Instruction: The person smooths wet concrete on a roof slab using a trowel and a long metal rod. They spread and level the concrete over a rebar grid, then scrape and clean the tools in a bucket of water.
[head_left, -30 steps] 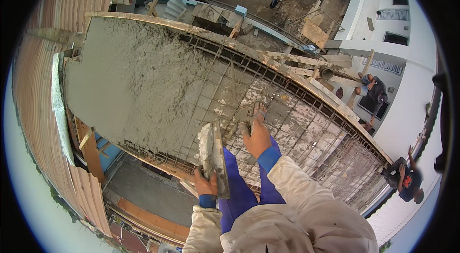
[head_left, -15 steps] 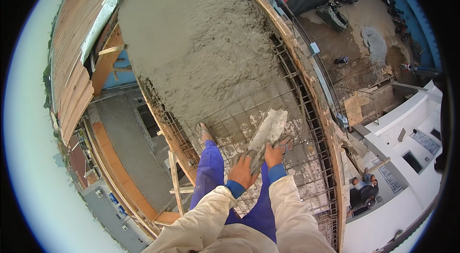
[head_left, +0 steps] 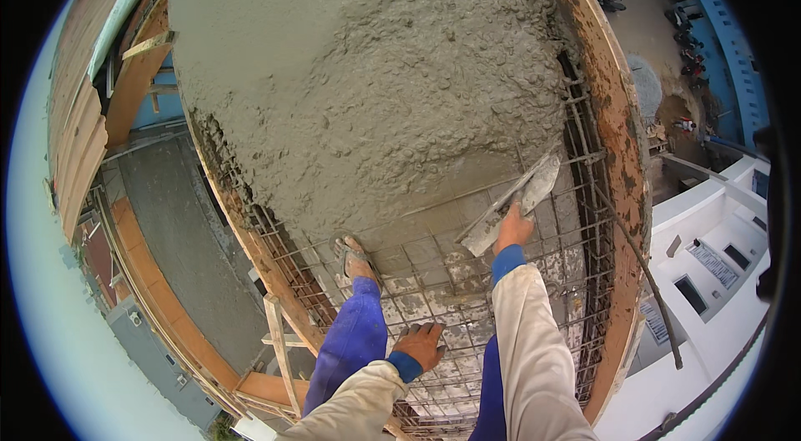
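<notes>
My right hand (head_left: 516, 229) is closed on a plastering trowel (head_left: 541, 181) with a flat, cement-smeared blade. It holds the tool above the steel rebar mesh (head_left: 434, 282), by the front edge of the wet concrete (head_left: 359, 90). Nothing is in my left hand (head_left: 420, 346), whose fingers are spread low over the mesh, between my legs; whether it touches the bars I cannot tell. Grey, lumpy concrete covers the far part of the slab and is smoother at its left. My left foot (head_left: 355, 257), in a sandal, stands at the concrete's near edge.
Wooden form boards run along the right (head_left: 613, 149) and left (head_left: 242, 228) sides of the slab, with drops beyond both. A thin rod (head_left: 655, 295) sticks out past the right board. A corrugated roof (head_left: 79, 120) and a white building (head_left: 709, 249) flank the work.
Both hands were together at the trowel; my left hand has let go and drawn back. My right hand has carried the trowel forward and right. The view has shifted closer to the concrete.
</notes>
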`<state>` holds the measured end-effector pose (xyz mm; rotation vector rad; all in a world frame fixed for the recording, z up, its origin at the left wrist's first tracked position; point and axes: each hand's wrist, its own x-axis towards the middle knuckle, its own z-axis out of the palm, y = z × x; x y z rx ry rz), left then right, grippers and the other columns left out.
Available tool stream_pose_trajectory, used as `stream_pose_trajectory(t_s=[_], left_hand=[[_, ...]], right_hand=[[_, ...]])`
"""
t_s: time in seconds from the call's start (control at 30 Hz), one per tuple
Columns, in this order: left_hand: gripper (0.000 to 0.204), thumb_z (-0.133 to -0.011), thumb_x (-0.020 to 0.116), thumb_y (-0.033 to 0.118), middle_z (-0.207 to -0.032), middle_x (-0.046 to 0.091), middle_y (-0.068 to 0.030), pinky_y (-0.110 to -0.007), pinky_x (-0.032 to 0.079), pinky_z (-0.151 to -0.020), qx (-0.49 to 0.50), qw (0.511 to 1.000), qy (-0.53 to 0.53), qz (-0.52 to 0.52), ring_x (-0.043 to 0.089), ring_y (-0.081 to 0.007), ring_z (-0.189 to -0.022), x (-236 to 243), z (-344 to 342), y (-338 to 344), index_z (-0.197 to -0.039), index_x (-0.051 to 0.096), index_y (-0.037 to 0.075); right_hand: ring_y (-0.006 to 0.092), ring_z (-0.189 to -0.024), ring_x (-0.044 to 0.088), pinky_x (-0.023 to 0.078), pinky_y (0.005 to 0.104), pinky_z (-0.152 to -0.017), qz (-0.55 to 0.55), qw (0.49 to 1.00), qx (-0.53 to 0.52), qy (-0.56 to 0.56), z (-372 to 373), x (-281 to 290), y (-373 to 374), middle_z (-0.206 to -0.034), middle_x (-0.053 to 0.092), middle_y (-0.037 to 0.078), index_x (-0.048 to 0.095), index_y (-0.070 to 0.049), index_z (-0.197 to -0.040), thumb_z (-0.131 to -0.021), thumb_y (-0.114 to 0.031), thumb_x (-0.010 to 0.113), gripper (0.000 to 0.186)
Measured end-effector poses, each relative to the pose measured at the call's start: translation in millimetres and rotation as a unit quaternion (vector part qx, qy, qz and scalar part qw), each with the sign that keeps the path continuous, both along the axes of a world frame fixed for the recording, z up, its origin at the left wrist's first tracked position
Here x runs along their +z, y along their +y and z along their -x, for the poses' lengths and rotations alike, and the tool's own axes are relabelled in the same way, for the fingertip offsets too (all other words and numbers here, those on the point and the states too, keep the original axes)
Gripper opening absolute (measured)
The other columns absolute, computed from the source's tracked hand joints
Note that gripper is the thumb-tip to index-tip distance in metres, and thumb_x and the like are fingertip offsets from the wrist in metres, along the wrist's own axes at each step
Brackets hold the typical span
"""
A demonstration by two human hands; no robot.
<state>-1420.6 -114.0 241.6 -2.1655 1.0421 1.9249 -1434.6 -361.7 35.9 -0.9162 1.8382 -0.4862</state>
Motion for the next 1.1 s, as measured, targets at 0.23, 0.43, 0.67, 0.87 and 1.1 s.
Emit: stream_pose_trajectory(t_s=[0.23, 0.43, 0.67, 0.87, 1.1], left_hand=[[0.049, -0.096, 0.047, 0.027, -0.139, 0.050, -0.0161, -0.067, 0.024, -0.110, -0.057, 0.992, 0.100, -0.043, 0.040, -0.0419, -0.134, -31.2, -0.4, 19.2, -0.141, 0.048, 0.010], [0.053, -0.098, 0.042, 0.038, -0.136, 0.056, -0.0167, -0.063, 0.027, -0.110, -0.035, 0.999, 0.038, 0.001, 0.047, -0.0391, -0.128, -44.3, -29.8, 28.6, -0.141, 0.052, 0.010], [0.057, -0.099, 0.040, 0.044, -0.133, 0.059, -0.0193, -0.056, 0.032, -0.111, 0.326, 0.880, -0.342, -0.044, 0.052, -0.0393, -0.124, -290.8, -138.1, 153.1, -0.139, 0.054, 0.006], [0.062, -0.101, 0.038, 0.047, -0.128, 0.060, -0.0271, -0.050, 0.035, -0.112, 0.420, 0.816, -0.392, -0.063, 0.054, -0.0407, -0.124, -313.6, -120.0, 160.3, -0.130, 0.061, -0.003], [0.062, -0.101, 0.036, 0.051, -0.139, 0.056, -0.0232, -0.050, 0.033, -0.113, 0.431, 0.851, -0.274, -0.122, 0.050, -0.0375, -0.132, -302.4, -145.5, 155.0, -0.132, 0.060, 0.003]], right_hand=[[0.0316, -0.106, 0.063, 0.049, 0.0398, -0.090, 0.004, 1.000, 0.018, 0.026, -143.9, -54.1, 51.4, -0.125, 0.063, 0.024, 0.052, 0.016, -0.127, -0.092, -0.043, 0.069, 0.071], [0.0310, -0.103, 0.066, 0.048, 0.0402, -0.089, 0.102, 0.969, 0.214, -0.073, -273.0, -35.0, 101.1, -0.115, 0.068, 0.021, 0.059, 0.010, -0.119, -0.091, -0.028, 0.070, 0.049], [0.0432, -0.105, 0.065, 0.048, 0.0464, -0.091, 0.053, 0.884, 0.459, -0.064, -417.9, -25.0, 203.5, -0.108, 0.069, 0.027, 0.061, 0.005, -0.114, -0.087, -0.033, 0.072, 0.048], [0.0351, -0.100, 0.066, 0.050, 0.0420, -0.088, 0.106, 0.905, 0.403, -0.083, -398.2, -17.7, 236.4, -0.119, 0.064, 0.026, 0.051, 0.014, -0.127, -0.093, -0.030, 0.067, 0.058], [0.0292, -0.099, 0.065, 0.058, 0.0445, -0.075, -0.042, 0.998, -0.055, -0.011, -301.1, -17.6, 219.3, -0.127, 0.060, 0.021, 0.048, 0.006, -0.138, -0.095, -0.023, 0.065, 0.055]])
